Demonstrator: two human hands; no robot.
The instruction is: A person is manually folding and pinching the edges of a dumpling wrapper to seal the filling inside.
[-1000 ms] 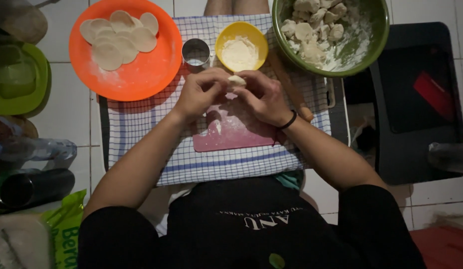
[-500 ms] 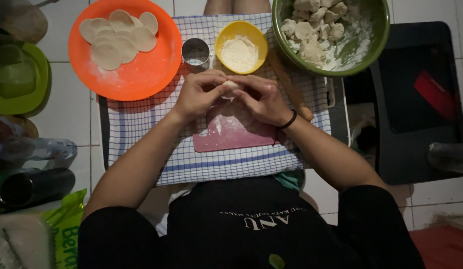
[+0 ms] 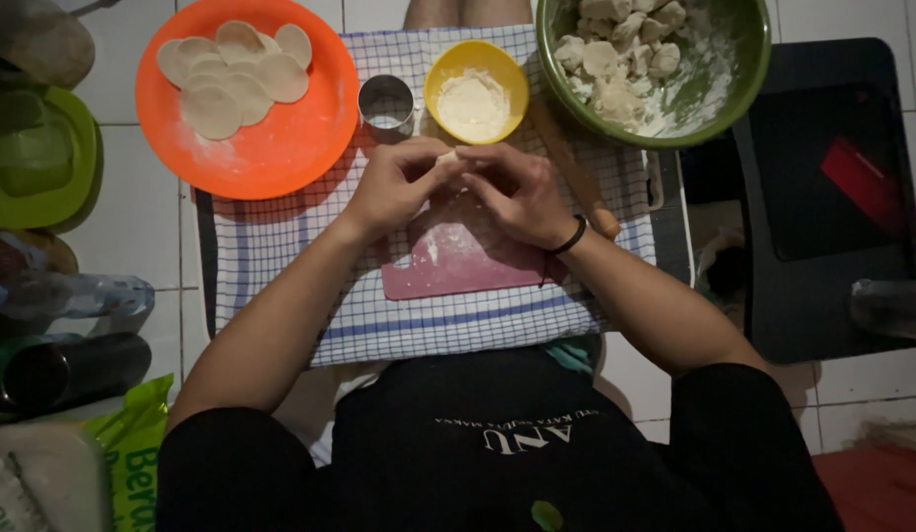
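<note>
My left hand (image 3: 394, 182) and my right hand (image 3: 517, 192) meet over a floured pink cutting board (image 3: 458, 266), fingertips pinched together on a small pale piece of dough (image 3: 448, 158). Most of the dough is hidden by my fingers. The board lies on a blue-checked white cloth (image 3: 280, 256). Just beyond my hands stand a yellow bowl of flour (image 3: 475, 91) and a small round metal cutter (image 3: 387, 101). An orange plate (image 3: 280, 148) with several flat dough rounds (image 3: 231, 74) sits at the far left.
A green bowl (image 3: 744, 79) with several floured dough lumps stands at the far right, a wooden rolling pin (image 3: 576, 172) beside it. Green lidded container (image 3: 39, 158), bottles (image 3: 64, 296) and bags crowd the left. A dark tray (image 3: 832, 197) lies on the tiled floor at right.
My hands have closed tighter around the dough piece, fingers covering more of it. Nothing else has moved.
</note>
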